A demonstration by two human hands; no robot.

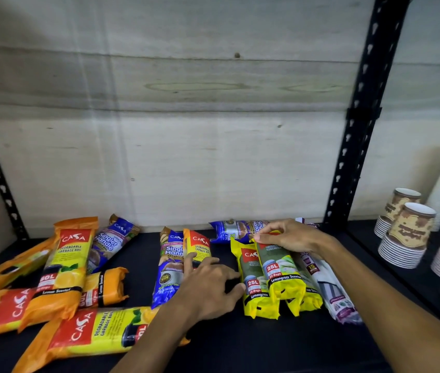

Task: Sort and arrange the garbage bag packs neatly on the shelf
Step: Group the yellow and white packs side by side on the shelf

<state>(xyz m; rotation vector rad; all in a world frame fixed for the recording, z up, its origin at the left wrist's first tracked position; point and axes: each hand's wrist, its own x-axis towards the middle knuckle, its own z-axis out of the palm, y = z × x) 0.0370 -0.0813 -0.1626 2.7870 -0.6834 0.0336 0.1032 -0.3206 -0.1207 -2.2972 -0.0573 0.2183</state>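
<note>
**Packs half sorted on the dark shelf**

On the shelf (240,351) I count five orange 60L packs at the left: one upright-lying on top (65,267), one at the far left edge (3,270), one under it with red label (6,313), a short one behind (105,286), and one across the front (89,335). There are three blue packs: one leaning at the back (111,243), one in the middle (169,267), one lying crosswise against the wall (229,231). A smaller orange pack (198,246) lies just beside the middle blue one. At the right, three yellow 25L packs sit side by side (254,286), (283,273), (307,300), and a white pack (332,294) touches them on the right.

The left hand (210,286) lies palm down, fingers spread loosely, fingertips resting on the small orange pack and thumb beside the first yellow pack; it grips nothing. The right hand (289,235) reaches from the right, fingers curled, pinching the top end of the middle yellow pack.

Stacks of paper cups (407,230) stand beyond the black upright (361,125).
</note>
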